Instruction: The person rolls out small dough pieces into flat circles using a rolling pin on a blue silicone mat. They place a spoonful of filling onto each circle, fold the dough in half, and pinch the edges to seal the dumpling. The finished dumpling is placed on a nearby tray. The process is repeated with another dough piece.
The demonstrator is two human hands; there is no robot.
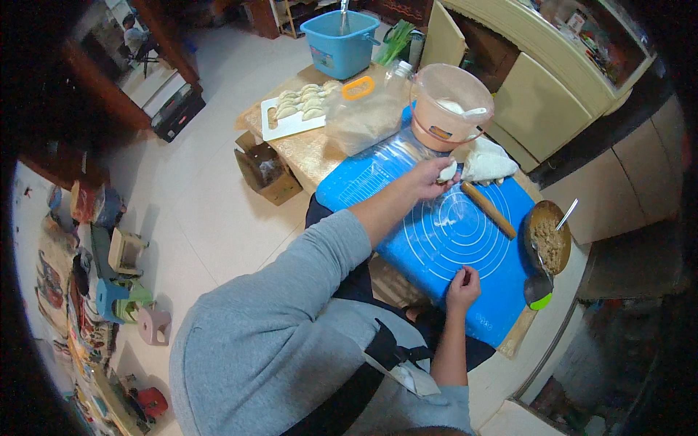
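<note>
My left hand (433, 179) holds a white dumpling (447, 171) above the far part of a blue silicone pastry mat (436, 256). Over the near edge of that mat is my right hand (463, 289), its fingers curled together and no object visible in them. A wooden rolling pin (488, 210) lies on the mat between the hands and the bowl. Beyond it a white cloth (488, 161) covers something I cannot make out. At the right, a bowl of filling (548, 237) has a metal utensil in it. Several dumplings (305, 101) rest on a white board (293, 126).
Behind the mat stand a pinkish bucket (452, 103) with white powder and a scoop, and a clear plastic jug (365, 117). A blue bucket (338, 49) and green leafy vegetables (395, 43) are farther back. An opened cardboard box (270, 169) sits beside the table.
</note>
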